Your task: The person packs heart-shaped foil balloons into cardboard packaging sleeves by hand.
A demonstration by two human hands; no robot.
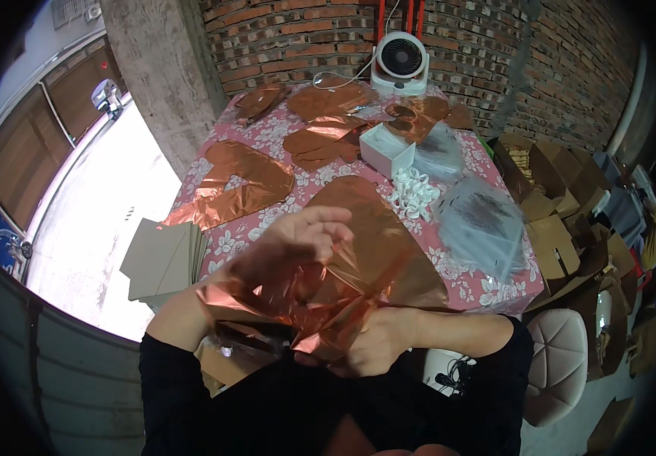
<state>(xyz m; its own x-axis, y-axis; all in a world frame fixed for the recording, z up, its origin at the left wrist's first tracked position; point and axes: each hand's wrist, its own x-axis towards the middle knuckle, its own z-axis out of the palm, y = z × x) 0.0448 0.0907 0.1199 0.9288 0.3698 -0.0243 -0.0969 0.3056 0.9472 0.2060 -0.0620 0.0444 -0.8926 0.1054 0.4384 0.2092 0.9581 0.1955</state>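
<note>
A crumpled, shiny copper foil balloon (320,304), flat and without air, is bunched up at the table's near edge in front of my body. My right hand (377,346) is closed on its lower part. Above the bunched foil my left hand (305,232) is raised, fingers apart and slightly bent, with no object visible in them. The foil crosses in front of my left forearm. Just beyond my hands a wide, smooth copper foil piece (366,213) lies on the pink flowered tablecloth (225,247); whether it joins the bunched foil I cannot tell.
More flat foil balloons (248,186) lie farther back. On the right are a white box (387,152), white ribbon coils (413,194) and clear plastic bags (484,224). A fan (401,61) stands at the back, cardboard sheets (162,258) at left, cartons (552,243) and a chair (557,365) at right.
</note>
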